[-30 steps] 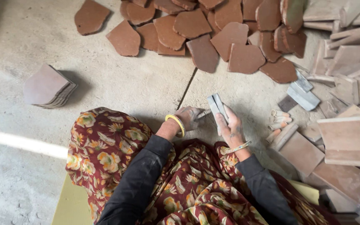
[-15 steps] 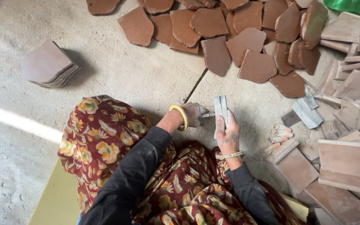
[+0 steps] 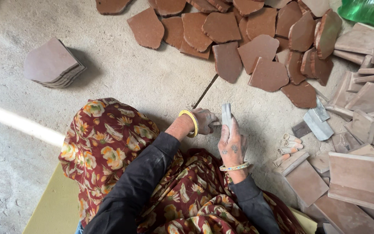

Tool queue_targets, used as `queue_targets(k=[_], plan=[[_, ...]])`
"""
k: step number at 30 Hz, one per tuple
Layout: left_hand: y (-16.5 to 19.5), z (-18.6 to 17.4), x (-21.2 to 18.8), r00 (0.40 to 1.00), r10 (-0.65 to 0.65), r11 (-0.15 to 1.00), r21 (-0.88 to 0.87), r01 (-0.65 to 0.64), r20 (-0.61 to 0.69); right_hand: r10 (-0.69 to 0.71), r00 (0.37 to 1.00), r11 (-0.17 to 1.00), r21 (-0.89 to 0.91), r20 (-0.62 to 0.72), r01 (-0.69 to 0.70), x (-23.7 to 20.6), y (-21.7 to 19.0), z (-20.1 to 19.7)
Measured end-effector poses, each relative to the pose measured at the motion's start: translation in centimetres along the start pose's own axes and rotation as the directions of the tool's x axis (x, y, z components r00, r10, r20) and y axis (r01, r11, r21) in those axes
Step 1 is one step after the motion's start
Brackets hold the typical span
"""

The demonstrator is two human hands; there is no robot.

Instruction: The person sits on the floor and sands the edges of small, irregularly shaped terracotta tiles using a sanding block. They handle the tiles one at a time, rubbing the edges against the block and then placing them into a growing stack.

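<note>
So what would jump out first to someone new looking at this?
Probably the right hand in the middle, holding a thin grey tile piece upright on edge, with the left hand beside it gripping a small tool. Next, the spread of reddish-brown shaped tiles on the floor above.

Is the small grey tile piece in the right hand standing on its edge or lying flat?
On its edge. The right hand holds the small grey tile piece upright, thin edge facing the camera, while the left hand touches its side.
</note>
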State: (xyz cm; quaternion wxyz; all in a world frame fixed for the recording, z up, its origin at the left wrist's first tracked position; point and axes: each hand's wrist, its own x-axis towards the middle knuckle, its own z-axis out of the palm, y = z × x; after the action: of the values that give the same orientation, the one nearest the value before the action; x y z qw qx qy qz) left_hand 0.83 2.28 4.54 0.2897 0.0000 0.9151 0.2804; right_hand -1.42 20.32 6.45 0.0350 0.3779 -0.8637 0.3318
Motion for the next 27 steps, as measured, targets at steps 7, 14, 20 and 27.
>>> queue_targets(k=[7, 14, 20, 27], plan=[[0.7, 0.5, -0.3, 0.999, 0.03, 0.996, 0.086, -0.031, 0.014, 0.286, 0.938, 0.952, 0.051, 0.198, -0.301, 1.3, 0.3, 0.5], [0.3, 0.1, -0.9, 0.999, 0.043, 0.999, 0.032, -0.042, -0.028, 0.064, 0.997, 0.975, 0.209, 0.032, -0.07, 1.2, 0.2, 0.3], [-0.4, -0.3, -1.1, 0.999, 0.002, 1.0, 0.012, -0.002, -0.047, 0.4, 0.854, 0.889, 0.084, 0.333, -0.45, 1.6, -1.1, 0.5], [-0.8, 0.5, -1.4, 0.994, 0.056, 0.996, 0.077, -0.048, -0.099, 0.129, 0.989, 0.961, 0.238, 0.077, -0.144, -0.2, -1.1, 1.6]])
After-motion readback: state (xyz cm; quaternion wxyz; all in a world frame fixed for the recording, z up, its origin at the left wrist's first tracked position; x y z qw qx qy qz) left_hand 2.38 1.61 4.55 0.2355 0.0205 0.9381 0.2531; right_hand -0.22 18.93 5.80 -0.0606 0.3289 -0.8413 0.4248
